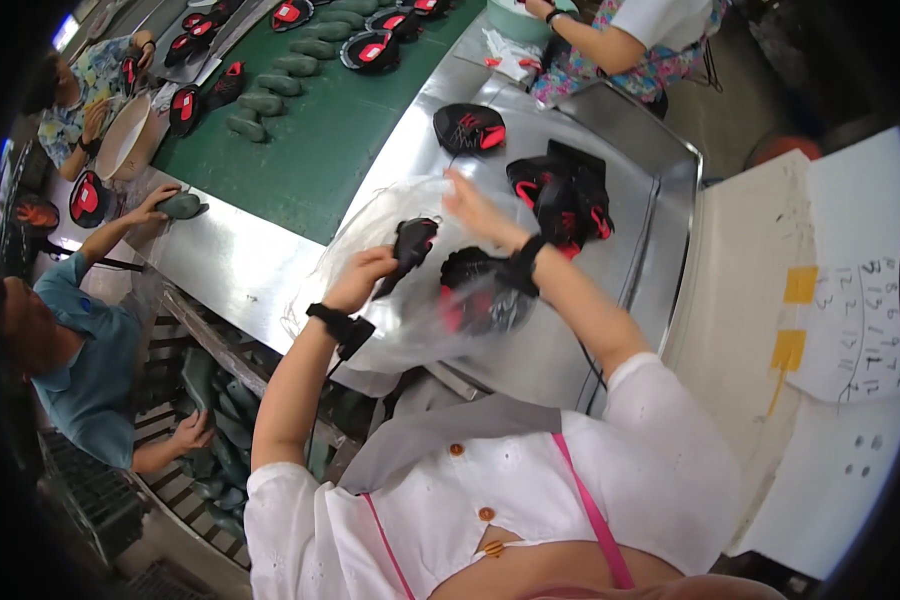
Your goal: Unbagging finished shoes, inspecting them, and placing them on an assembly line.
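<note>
My left hand (362, 277) grips a small black shoe upper (410, 248) with red trim, held over a crumpled clear plastic bag (355, 345). My right hand (477, 208) is raised just to the right of that upper; its fingers are smeared by motion, so I cannot tell whether they hold anything. Below my right wrist, another black and red shoe upper (480, 300) shows hazily through the plastic. Farther right on the metal table (610, 300) sit a single black upper (470, 128) and a heap of black and red uppers (565, 200).
A green conveyor belt (310, 120) carries dark green shoe lasts (270, 85) and uppers. At the left, a co-worker's hand (158, 203) holds a last (182, 206) at the belt's edge. A crate of lasts (225, 440) stands below. A whitish board (740, 290) borders the right side.
</note>
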`<action>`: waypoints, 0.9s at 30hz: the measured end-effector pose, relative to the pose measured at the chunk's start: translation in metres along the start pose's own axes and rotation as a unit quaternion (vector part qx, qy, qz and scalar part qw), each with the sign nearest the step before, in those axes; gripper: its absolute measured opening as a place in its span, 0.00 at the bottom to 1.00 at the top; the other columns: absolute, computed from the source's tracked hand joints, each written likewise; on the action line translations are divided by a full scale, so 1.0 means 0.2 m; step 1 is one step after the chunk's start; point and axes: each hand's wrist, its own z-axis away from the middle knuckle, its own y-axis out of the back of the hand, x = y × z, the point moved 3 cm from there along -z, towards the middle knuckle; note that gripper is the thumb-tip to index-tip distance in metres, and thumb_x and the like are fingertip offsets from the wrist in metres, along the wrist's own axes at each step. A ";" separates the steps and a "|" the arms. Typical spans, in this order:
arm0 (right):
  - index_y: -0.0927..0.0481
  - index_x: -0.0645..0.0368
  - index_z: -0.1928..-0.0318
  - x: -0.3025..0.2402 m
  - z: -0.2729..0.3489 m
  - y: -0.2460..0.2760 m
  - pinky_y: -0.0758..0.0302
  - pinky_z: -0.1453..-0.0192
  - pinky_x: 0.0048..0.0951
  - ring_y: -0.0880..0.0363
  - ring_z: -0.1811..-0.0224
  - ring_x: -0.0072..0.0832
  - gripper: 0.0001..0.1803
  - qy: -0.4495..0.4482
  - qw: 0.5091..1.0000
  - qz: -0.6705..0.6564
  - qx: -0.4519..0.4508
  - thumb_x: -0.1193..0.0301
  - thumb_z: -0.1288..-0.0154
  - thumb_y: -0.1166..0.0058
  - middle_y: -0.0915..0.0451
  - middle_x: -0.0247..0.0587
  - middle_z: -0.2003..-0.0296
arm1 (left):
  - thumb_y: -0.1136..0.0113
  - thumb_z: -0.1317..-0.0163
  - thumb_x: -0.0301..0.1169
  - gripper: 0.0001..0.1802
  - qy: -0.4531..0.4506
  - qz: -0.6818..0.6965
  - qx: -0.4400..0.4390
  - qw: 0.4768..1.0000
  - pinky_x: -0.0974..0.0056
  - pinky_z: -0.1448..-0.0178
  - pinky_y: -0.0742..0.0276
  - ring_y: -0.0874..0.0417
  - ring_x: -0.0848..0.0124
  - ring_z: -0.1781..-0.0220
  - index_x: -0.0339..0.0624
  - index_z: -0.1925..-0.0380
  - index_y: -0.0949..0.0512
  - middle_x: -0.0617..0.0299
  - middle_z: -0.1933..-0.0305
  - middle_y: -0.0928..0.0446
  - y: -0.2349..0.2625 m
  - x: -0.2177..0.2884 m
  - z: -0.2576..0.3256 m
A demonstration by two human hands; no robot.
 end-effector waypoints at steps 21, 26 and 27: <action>0.31 0.67 0.49 -0.54 0.05 0.02 0.32 0.47 0.26 0.28 0.52 0.29 0.33 -0.057 0.944 -0.056 -0.321 0.68 0.58 0.35 0.25 0.44 0.55 | 0.41 0.44 0.36 0.32 -0.018 0.148 0.050 0.988 0.60 0.42 0.33 0.33 0.66 0.41 0.40 0.40 0.40 0.53 0.40 0.36 -0.06 0.23 0.25; 0.36 0.61 0.42 -0.51 -0.05 0.03 0.31 0.52 0.26 0.27 0.56 0.22 0.28 -0.186 0.941 -0.225 -0.174 0.58 0.38 0.48 0.25 0.38 0.62 | 0.38 0.46 0.28 0.27 -0.032 0.099 0.126 0.987 0.66 0.48 0.28 0.24 0.70 0.53 0.31 0.48 0.34 0.55 0.52 0.25 -0.08 0.20 0.18; 0.37 0.64 0.42 -0.38 -0.08 0.07 0.30 0.59 0.23 0.28 0.61 0.22 0.36 -0.169 0.953 -0.185 -0.172 0.51 0.42 0.45 0.25 0.40 0.64 | 0.40 0.44 0.28 0.24 -0.013 0.138 0.179 0.974 0.66 0.49 0.26 0.23 0.69 0.53 0.31 0.48 0.33 0.54 0.53 0.25 0.00 0.13 0.19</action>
